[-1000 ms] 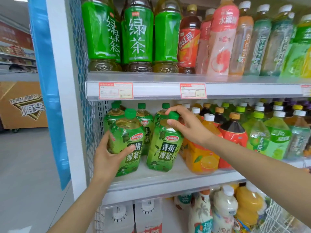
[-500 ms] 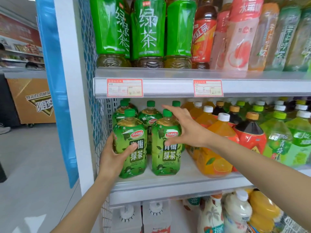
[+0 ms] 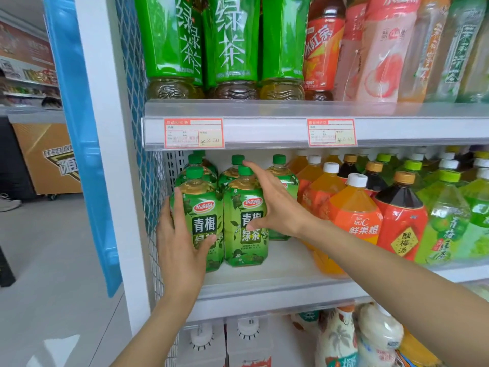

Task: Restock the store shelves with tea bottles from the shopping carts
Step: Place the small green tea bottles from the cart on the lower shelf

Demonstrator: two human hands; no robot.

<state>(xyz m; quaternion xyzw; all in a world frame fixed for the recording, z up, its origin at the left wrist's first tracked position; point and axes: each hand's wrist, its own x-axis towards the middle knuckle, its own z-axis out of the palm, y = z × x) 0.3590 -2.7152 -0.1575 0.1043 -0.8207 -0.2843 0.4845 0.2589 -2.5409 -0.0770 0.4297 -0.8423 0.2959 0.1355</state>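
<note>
Two green plum-tea bottles with green caps stand side by side at the front left of the middle shelf (image 3: 264, 294). My left hand (image 3: 180, 242) holds the left bottle (image 3: 204, 205), thumb across its label and fingers along its left side. My right hand (image 3: 275, 207) lies against the right bottle (image 3: 244, 250) with straight, spread fingers: the thumb presses the label and the fingertips reach up beside its cap. More bottles of the same tea (image 3: 281, 178) stand behind them.
Orange juice bottles (image 3: 353, 213) and red-labelled dark tea (image 3: 401, 223) crowd the shelf right of my right arm. Tall green tea bottles (image 3: 232, 43) fill the upper shelf. A white post (image 3: 105, 154) and wire mesh bound the left side. White-capped bottles (image 3: 336, 340) stand below.
Both front bottles have gone from tilted to upright and slid back and closer together on the shelf. My right hand has moved from the cap down to the bottle's side and opened flat.
</note>
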